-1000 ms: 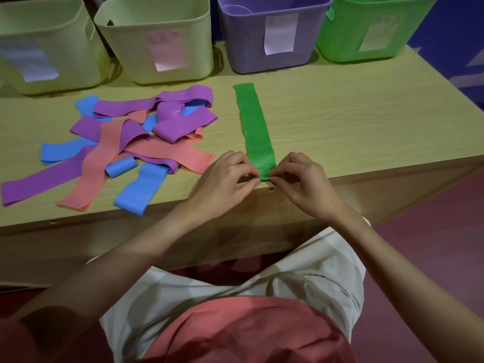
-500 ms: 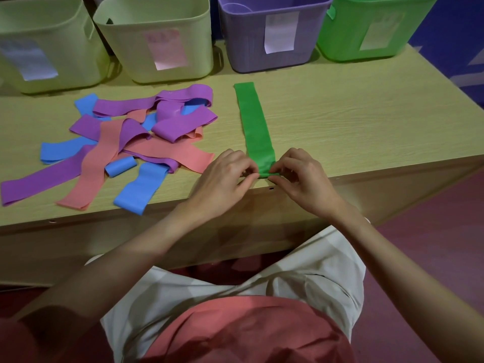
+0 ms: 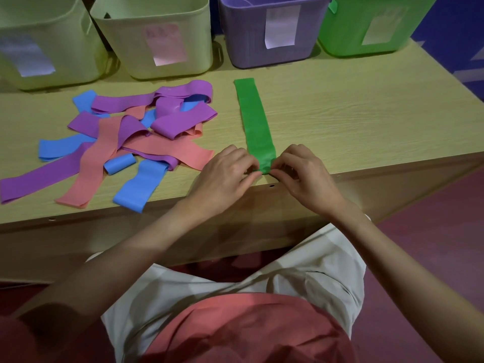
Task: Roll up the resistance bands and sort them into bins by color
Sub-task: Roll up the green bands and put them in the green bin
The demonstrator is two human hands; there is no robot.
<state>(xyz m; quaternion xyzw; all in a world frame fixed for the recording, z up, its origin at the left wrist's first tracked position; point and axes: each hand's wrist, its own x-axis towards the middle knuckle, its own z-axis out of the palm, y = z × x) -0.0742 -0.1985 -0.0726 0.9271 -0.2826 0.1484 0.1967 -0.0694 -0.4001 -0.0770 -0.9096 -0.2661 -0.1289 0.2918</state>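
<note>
Both hands pinch the near end of a flat green resistance band (image 3: pixel 255 121) at the wooden table's (image 3: pixel 353 121) front edge.

Head view: left hand (image 3: pixel 225 179) and right hand (image 3: pixel 305 176) curl fingertips round its rolled end. A tangle of purple, salmon and blue bands (image 3: pixel 136 137) lies left, one small blue roll (image 3: pixel 120 164) among them. Behind stand two pale green bins (image 3: pixel 162 40), a purple bin (image 3: pixel 267 32) and a green bin (image 3: pixel 372 24); their paper labels are unreadable.

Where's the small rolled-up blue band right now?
In the head view the rolled blue band lies left of the left hand, at the near edge of the band pile.
</note>
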